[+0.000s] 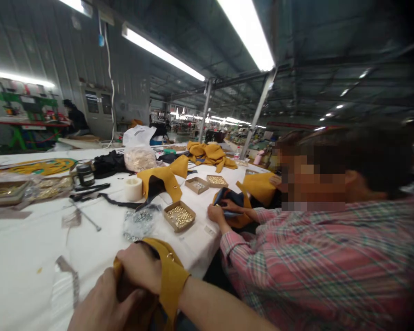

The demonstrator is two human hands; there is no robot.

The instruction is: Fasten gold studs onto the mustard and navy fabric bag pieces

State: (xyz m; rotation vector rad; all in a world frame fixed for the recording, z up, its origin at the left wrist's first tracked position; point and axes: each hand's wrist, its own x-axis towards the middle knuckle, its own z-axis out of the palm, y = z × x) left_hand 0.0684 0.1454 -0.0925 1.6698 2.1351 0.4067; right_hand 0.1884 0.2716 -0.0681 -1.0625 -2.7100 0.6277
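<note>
My left hand [101, 305] and my right hand [141, 266] are both closed on a mustard-yellow fabric piece [169, 276] at the near edge of the white table [27, 257]. The fabric drapes over my right wrist, and a small metal ring shows on it near my knuckles. Just beyond my hands lie a clear bag of silvery metal parts [140, 223] and a small cardboard box of gold studs [179, 216].
A co-worker in a pink plaid shirt [317, 266] sits close on my right, hands on yellow and blue fabric [232, 207]. Two more stud boxes [207, 182], a white tape roll [133, 188], yellow garments [210, 154], a black jar [85, 174] and trays at the left [7, 191] stand on the table.
</note>
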